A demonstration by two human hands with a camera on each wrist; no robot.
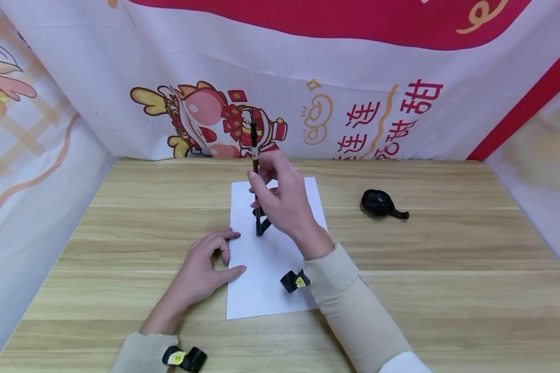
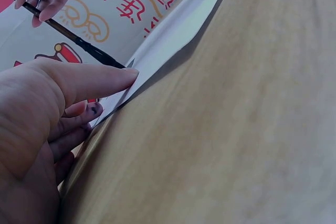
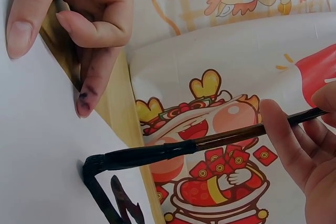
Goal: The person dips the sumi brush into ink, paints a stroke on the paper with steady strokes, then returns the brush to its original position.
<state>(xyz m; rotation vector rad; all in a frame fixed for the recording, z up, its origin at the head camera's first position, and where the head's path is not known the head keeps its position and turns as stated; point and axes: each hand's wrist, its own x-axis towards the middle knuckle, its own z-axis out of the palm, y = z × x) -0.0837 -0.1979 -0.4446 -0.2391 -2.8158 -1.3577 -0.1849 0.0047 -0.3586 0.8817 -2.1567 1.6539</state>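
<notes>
My right hand (image 1: pixel 284 194) pinches a dark-handled ink brush (image 3: pixel 226 139), held nearly upright, its black tip touching a white sheet of paper (image 1: pixel 266 290). Under and beside the tip, black ink strokes (image 3: pixel 126 203) mark the sheet; in the head view the hand hides part of them. At the paper's left edge, my left hand (image 1: pixel 205 272) rests with thumb and fingers spread, touching the sheet and holding nothing. Dark ink stains show on one of its fingertips (image 3: pixel 86 103).
A black ink dish (image 1: pixel 378 202) with a short handle stands on the wooden table (image 1: pixel 448 248) to the right of the paper. Behind the table hangs a printed cloth (image 1: pixel 284 62) with cartoon figures and red lettering. Small black cameras sit at both wrists.
</notes>
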